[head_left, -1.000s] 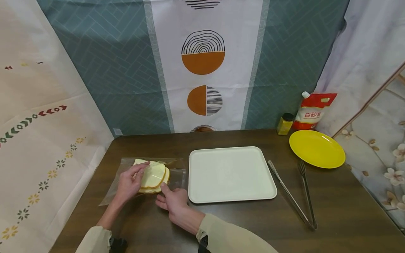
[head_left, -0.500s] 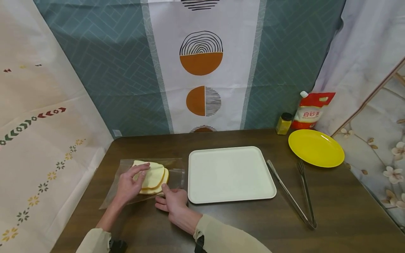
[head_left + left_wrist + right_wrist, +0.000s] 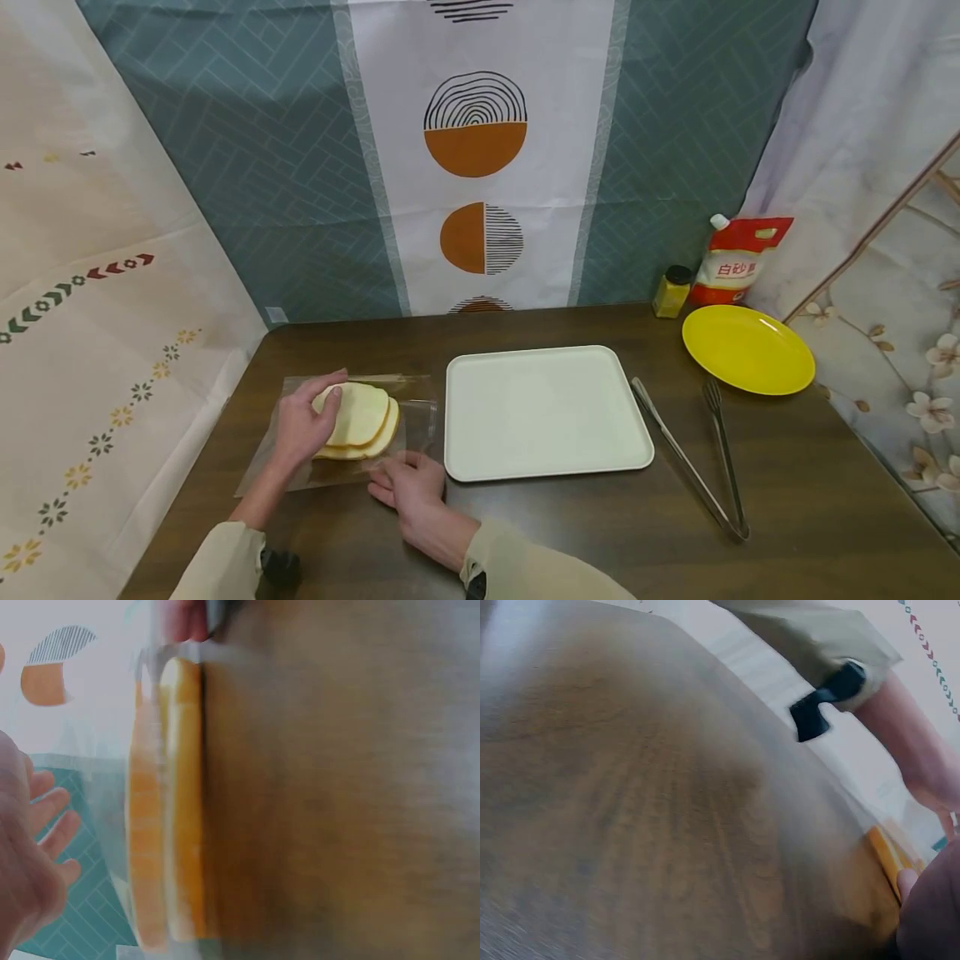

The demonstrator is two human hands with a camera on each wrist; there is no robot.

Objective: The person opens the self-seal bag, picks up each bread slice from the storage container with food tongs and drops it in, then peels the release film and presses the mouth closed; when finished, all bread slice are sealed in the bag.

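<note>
Two bread slices [image 3: 362,417] lie stacked, the upper one shifted, inside a clear plastic bag [image 3: 423,417] flat on the left of the table. My left hand [image 3: 307,421] is over the slices' left side, fingers extended; the left wrist view shows this hand [image 3: 34,847] with spread fingers beside the slices' brown crusts [image 3: 187,817]. At the bag's near right corner, my right hand [image 3: 416,492] pinches the plastic between thumb and fingers. In the right wrist view, that hand [image 3: 934,907] is partly cut off, close to a slice edge [image 3: 887,859].
A white tray [image 3: 547,417] lies right of the bag, close to my right hand. Beyond it are metal tongs [image 3: 686,462], spread apart, and a yellow plate [image 3: 750,350]. A yellow jar with a black lid [image 3: 672,292] and a red-and-white pouch [image 3: 735,262] stand at the back right.
My left hand has shifted a little left and lifted its fingers away from the slices' middle. My right thumb has moved from the slices' corner down to the bag's edge.
</note>
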